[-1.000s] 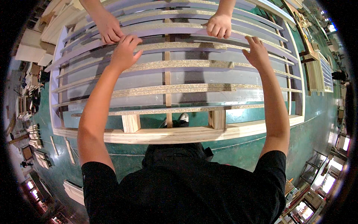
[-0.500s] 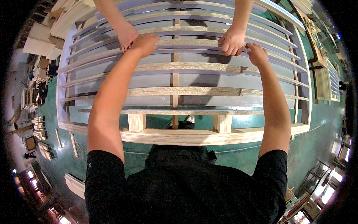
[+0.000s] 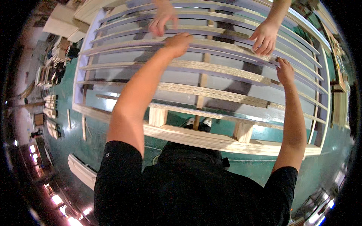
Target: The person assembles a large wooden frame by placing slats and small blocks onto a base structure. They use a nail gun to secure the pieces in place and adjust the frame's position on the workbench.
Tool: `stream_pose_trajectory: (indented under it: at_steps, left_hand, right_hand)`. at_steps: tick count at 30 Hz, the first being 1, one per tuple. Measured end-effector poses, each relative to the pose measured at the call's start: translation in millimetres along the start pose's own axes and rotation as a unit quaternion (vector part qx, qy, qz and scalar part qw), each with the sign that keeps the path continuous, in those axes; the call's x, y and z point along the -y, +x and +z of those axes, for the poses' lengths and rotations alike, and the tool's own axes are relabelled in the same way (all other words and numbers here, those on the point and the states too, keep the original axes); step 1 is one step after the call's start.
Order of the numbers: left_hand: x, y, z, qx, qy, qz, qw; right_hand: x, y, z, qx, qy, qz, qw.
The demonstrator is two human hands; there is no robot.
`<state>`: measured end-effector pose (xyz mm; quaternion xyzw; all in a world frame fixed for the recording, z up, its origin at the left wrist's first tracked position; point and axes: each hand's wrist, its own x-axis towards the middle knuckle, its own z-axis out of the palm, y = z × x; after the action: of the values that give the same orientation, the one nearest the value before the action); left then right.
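Observation:
A large wooden frame (image 3: 188, 136) lies before me, crossed by several long slats with pale wood edges and lilac-grey faces. Closed over one slat (image 3: 230, 47) in its middle part is my left hand (image 3: 178, 44), the fingers curled on the far side. Further right, my right hand (image 3: 286, 71) pinches the same row of slats, its fingertips partly hidden. Opposite me, a co-worker's hand (image 3: 162, 22) hovers with loosely bent fingers near my left hand. The co-worker's other hand (image 3: 265, 37) hangs over the slat, close to my right hand; whether it touches is unclear.
Two short wooden blocks (image 3: 157, 116) stand between the front rail and the nearest slat. Stacked boards (image 3: 62, 22) are at the far left, with loose timber (image 3: 51, 107) on the green floor. A white panel (image 3: 82, 171) lies lower left.
My view has turned, so the frame now appears slanted and further right. The co-worker's hands, earlier gripping the slat, have loosened, one lifting away. My hands stay on the slat.

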<state>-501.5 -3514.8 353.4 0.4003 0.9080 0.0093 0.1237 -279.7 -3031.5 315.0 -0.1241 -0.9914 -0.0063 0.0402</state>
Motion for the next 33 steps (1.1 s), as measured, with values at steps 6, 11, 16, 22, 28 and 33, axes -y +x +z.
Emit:
stream_pose_trajectory:
  at_steps: [6, 11, 16, 22, 28, 33]
  left_hand:
    - [8.2, -4.0, 48.8, -0.171, 0.023, 0.001, 0.985]
    - [-6.2, -2.8, 43.6, -0.112, 0.032, -0.038, 0.993]
    - [16.4, -15.2, 15.9, -0.142, 0.012, -0.084, 0.986]
    - [129.3, -77.2, 15.4, -0.107, 0.053, -0.212, 0.970]
    - [142.7, -84.7, 20.0, -0.035, 0.072, -0.195, 0.978]
    - [143.6, -87.2, 27.0, -0.123, 0.001, -0.186, 0.975]
  right_hand:
    - [49.7, 6.8, -19.4, 0.007, 0.003, -0.039, 0.999]
    - [55.5, 18.1, -7.8, 0.061, 0.009, -0.031, 0.998]
    - [52.4, 17.0, -1.9, 0.023, 0.037, -0.047, 0.998]
    - [62.7, 16.1, -7.5, 0.018, 0.052, -0.049, 0.997]
    - [31.7, 18.4, 16.5, -0.032, 0.124, -0.086, 0.988]
    - [44.9, 20.6, -1.6, 0.055, 0.022, -0.064, 0.996]
